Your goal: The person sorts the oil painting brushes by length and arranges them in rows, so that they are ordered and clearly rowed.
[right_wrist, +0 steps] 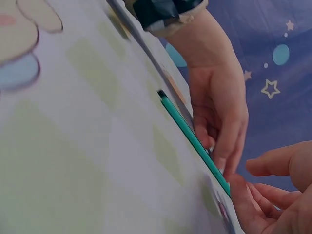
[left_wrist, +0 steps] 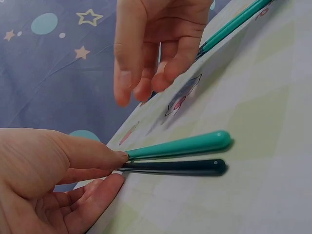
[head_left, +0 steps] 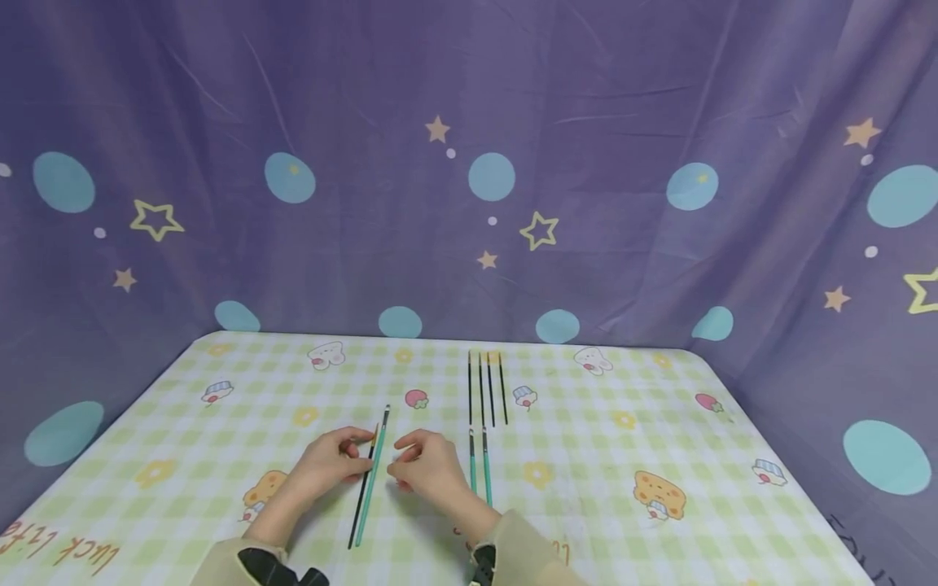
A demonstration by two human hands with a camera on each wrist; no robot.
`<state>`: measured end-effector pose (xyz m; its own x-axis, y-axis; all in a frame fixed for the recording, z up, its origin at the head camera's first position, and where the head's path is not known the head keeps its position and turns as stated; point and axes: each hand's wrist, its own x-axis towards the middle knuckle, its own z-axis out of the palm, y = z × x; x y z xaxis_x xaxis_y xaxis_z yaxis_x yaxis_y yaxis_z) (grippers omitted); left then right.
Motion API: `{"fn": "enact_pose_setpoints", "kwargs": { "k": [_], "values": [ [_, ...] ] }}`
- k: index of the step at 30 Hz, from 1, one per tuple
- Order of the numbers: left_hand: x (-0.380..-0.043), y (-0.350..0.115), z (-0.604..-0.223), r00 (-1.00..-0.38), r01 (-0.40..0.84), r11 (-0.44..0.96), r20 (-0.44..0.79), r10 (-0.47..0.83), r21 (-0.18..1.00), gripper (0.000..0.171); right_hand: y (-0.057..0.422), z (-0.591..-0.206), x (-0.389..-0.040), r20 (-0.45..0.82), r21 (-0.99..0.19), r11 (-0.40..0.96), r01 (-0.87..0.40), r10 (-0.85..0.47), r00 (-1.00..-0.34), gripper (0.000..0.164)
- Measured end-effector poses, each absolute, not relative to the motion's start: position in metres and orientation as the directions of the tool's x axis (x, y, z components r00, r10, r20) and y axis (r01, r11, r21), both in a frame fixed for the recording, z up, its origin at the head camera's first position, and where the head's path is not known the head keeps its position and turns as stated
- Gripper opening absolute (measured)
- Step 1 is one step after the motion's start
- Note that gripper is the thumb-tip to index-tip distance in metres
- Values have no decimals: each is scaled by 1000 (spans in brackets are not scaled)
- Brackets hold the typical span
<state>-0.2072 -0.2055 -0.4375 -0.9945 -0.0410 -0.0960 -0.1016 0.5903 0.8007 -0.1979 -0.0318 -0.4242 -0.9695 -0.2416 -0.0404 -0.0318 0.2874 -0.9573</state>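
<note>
In the head view my left hand [head_left: 331, 462] is at a black paintbrush [head_left: 359, 509], which lies alongside a green paintbrush [head_left: 370, 488]. The left wrist view has my left hand [left_wrist: 63, 170] pinching the black handle [left_wrist: 180, 167], thumb tip right at the green handle [left_wrist: 185, 145]. Both rounded handle ends point toward me. Just right of the pair, my right hand [head_left: 431, 465] hovers with loosely bent fingers and nothing in them. From the right wrist, that hand's fingertips [right_wrist: 239, 187] overlap the green brush [right_wrist: 195, 141].
Several thin black brushes [head_left: 480, 391] lie side by side toward the back of the table. Nearer to me, two green brushes [head_left: 487, 472] lie beside my right forearm. A checked tablecloth [head_left: 586, 521] covers the table; a purple curtain [head_left: 615, 268] hangs behind it.
</note>
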Motion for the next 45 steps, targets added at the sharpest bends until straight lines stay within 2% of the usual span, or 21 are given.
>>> {"fn": "enact_pose_setpoints", "kwargs": {
  "k": [7, 16, 25, 38, 45],
  "values": [
    [-207, -205, -439, -995, -100, 585, -94, -41, 805, 41, -45, -432, -192, -46, -946, 323, -37, -245, -968, 24],
    [-207, -206, -437, -994, -97, 603, -103, -25, 792, 42, -58, -436, -192, -56, -916, 401, -24, -186, -981, 30],
    [-209, -205, -438, -994, -101, 588, -110, -20, 802, 42, -65, -433, -192, -31, -834, 548, -56, -147, -989, 38],
    [-208, -208, -437, -994, -103, 581, -111, -22, 807, 43, -62, -423, -188, -85, -720, 684, -120, -258, -962, 53],
    [-209, -207, -437, -994, -102, 591, -110, -24, 800, 44, -64, -424, -188, -80, -749, 657, -85, -217, -973, 45]
  ]
}}
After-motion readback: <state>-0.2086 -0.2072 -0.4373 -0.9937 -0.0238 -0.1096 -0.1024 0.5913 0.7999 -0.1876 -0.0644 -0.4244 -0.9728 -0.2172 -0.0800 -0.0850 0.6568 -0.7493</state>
